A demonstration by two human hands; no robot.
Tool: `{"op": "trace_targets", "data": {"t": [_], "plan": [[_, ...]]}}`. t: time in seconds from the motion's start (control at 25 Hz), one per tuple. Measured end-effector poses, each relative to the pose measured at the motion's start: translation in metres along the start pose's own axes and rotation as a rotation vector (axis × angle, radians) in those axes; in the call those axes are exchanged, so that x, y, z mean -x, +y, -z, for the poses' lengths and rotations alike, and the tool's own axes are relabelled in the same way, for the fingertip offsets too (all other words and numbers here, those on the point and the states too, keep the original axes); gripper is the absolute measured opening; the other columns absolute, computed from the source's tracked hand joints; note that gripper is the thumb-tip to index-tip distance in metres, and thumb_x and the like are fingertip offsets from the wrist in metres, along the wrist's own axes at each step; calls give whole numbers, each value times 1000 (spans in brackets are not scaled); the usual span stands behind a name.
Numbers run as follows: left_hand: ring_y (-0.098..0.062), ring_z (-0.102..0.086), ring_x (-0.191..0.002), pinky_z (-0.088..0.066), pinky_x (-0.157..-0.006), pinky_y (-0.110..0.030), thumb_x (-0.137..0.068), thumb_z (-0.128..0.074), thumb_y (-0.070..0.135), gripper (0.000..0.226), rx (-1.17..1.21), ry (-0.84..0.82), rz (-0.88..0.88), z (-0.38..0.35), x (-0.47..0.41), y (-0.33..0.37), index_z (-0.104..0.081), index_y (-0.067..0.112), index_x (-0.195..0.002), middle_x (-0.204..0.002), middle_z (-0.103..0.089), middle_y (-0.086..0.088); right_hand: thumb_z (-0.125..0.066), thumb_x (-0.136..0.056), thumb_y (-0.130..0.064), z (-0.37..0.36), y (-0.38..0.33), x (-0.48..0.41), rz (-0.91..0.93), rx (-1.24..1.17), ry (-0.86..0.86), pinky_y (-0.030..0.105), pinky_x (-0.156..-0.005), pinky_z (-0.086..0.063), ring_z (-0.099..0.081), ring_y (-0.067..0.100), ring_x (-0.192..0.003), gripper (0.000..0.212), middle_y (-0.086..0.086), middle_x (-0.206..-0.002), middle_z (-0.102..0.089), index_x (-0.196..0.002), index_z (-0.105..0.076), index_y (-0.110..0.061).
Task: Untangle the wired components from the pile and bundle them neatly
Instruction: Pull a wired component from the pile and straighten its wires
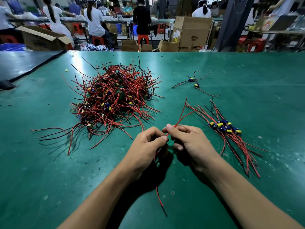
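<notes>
At the far left edge, beyond the green tabletop (49, 162), a blue crate (11, 47) and an open cardboard box (42, 38) stand on the floor; what they hold cannot be seen.

On the left half of the tabletop lies the pile (113, 98), a tangled heap of red and black wires with small blue and yellow parts caught in it. Its loose ends stick out in every direction, so it has no single axis.

Near the middle, close to the person, the left grip (145, 149) is curled, thumb and fingers pinching the wired component (180, 114). The right grip (189, 142), just beside it, pinches the same wires between thumb and forefinger. The component's long axis runs from near to far. One red tail hangs down below the left grip toward the person, and two red ends fork upward beyond the right grip, leaning to the right. Its body is hidden inside the left grip.

Farther back and to the right, two loose components (194, 81) lie touching, their wires splayed.

Right of the hands lies the bundle (224, 128), its blue and yellow parts gathered side by side. Its wires are roughly parallel, on a diagonal from far left to near right.

Behind it, off the tabletop, a large cardboard carton (191, 32) stands with its top flaps raised, contents unseen.
</notes>
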State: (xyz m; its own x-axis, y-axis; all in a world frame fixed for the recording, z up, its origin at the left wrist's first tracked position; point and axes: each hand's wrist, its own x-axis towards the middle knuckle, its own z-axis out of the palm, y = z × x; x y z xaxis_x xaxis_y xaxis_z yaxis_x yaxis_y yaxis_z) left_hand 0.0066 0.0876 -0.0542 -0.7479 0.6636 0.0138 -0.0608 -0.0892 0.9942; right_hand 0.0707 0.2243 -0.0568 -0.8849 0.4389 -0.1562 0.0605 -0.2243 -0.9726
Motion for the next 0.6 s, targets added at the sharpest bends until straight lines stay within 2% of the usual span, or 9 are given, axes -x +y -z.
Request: {"op": "trace_targets", "data": {"t": [0.12, 0.2, 0.32, 0.4, 0.48, 0.6], "plan": [[-21, -49, -59, -40, -56, -24, -92, -57, 1, 16, -13, -49, 22, 1, 1, 1, -57, 7, -77, -60, -59, -5, -69, -91, -35, 7, -9, -5, 39, -54, 126, 13, -38, -21, -30, 6, -34, 27, -6, -54, -43, -82, -75, -10], [-19, -50, -57, -41, -56, -24, -92, -57, 1, 15, -20, -76, 20, 0, 1, 1, -57, 6, -78, -60, -59, -4, -63, -96, -32, 10, -15, -7, 9, -169, 151, 15, -35, -22, -29, 5, -35, 32, -6, -56, -43, -78, -71, -7], [-18, -50, -53, -41, -54, -23, -91, -57, -1, 14, 7, -86, 19, 0, -1, 1, -56, 5, -79, -60, -58, -7, -55, -99, -34, 13, -24, -7, -159, -388, 68, 17, -31, -22, -28, 4, -32, 43, -4, -55, -43, -68, -69, -7], [-18, -51, -52, -40, -53, -23, -90, -57, -1, 14, 34, -91, 38, 1, -2, 1, -57, 4, -78, -60, -58, -9, -57, -97, -33, 14, -27, -6, -211, -454, 24, 16, -29, -23, -28, 4, -31, 45, -3, -55, -42, -61, -69, -9], [-20, -51, -53, -40, -53, -24, -89, -57, -2, 13, 48, -90, 60, 1, -2, 1, -59, 3, -78, -59, -58, -10, -60, -95, -32, 14, -26, -5, -201, -434, 33, 16, -29, -22, -27, 4, -31, 42, -3, -55, -41, -61, -66, -8], [-22, -49, -58, -39, -56, -26, -91, -57, 0, 11, 18, -60, 68, 1, -2, -1, -66, 3, -85, -62, -58, -12, -60, -95, -37, 10, -20, -3, -114, -343, 60, 16, -33, -21, -28, 4, -33, 38, -5, -56, -43, -72, -67, -7]]}}
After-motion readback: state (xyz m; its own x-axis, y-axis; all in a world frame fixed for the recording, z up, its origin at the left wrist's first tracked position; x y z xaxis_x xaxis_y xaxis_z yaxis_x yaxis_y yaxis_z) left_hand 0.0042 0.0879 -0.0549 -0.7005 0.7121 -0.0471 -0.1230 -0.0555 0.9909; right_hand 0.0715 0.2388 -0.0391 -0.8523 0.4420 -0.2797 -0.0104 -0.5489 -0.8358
